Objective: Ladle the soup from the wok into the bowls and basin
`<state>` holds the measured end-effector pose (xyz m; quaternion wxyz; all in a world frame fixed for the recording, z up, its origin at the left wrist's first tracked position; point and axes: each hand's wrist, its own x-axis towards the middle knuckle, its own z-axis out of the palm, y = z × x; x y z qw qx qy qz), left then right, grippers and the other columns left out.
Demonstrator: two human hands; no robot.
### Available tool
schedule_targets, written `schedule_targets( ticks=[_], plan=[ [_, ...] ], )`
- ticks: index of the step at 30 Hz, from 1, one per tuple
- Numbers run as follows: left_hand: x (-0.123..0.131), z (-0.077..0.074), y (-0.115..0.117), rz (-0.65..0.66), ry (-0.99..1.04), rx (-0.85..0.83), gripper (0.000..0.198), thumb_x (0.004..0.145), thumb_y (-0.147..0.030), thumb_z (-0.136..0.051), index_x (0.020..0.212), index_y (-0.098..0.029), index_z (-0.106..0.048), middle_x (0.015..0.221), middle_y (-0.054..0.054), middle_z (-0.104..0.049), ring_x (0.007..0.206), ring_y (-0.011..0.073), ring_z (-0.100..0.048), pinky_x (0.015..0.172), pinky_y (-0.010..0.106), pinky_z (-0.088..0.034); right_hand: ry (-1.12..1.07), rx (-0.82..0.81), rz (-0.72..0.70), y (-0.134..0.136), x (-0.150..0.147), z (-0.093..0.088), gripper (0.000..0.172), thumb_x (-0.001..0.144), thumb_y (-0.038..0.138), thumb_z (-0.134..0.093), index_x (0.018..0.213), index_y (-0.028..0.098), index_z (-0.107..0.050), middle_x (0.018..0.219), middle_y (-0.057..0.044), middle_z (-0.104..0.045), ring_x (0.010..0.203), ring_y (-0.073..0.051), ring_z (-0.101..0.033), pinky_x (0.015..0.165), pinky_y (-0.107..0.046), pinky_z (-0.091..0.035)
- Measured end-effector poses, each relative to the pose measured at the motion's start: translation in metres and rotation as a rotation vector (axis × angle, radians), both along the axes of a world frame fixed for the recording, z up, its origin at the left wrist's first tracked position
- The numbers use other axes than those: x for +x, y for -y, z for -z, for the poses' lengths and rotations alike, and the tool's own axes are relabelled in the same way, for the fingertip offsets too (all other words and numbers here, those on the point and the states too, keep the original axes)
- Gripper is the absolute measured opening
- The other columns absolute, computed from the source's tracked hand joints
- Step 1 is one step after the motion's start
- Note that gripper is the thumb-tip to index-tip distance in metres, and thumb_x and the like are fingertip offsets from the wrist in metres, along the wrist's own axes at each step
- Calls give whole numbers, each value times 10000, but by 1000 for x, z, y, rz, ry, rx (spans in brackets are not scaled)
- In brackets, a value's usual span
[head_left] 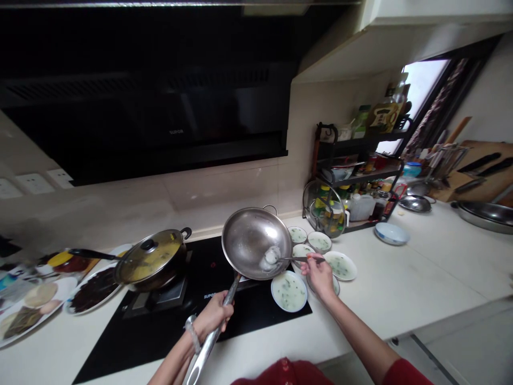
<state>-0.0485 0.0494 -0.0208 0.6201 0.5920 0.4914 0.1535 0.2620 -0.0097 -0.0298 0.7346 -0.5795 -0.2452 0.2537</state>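
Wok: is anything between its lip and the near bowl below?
Nothing visible. The left hand tilts the wok over the near bowl, and the right hand holds a spoon inside the wok, not beneath its lip.

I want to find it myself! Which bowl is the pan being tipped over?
Find the black cooktop in the white counter. At its right edge, the left hand tilts a steel wok while the right hand scrapes with a spoon. Just below is the bowl: nearest the person, holding pale, green-flecked soup.
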Motion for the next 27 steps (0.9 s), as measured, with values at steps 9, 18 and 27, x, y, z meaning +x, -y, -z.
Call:
schedule_targets(
  ticks=[9,18,27],
  plan=[
    [1,0,1,-2,-1,4,189,574,-94,-461,736,-186,-426,430,-85,-462,283,59,-376,290,162,-275,85,-27,-2,7,0,-5,246,745,413,-581,868,207,-528,489,2,-607,488,-228,-631,451,-313,-502],
    [2,-1,1,-7,14,-8,193,578,-90,-469,733,-193,-417,428,-90,-453,276,55,-364,290,161,-268,-18,-9,22,12,-2,-13,234,705,382,-605,852,222,-517,508,7,-620,456,-203,-600,421,-295,-477],
    [2,-3,2,1,14,-4,182,579,-94,-480,726,-188,-426,421,-86,-463,280,57,-382,288,154,-275,-56,1,1,44,6,-39,310,656,413,-671,835,199,-538,454,17,-581,485,-201,-604,416,-267,-455]
  ],
)
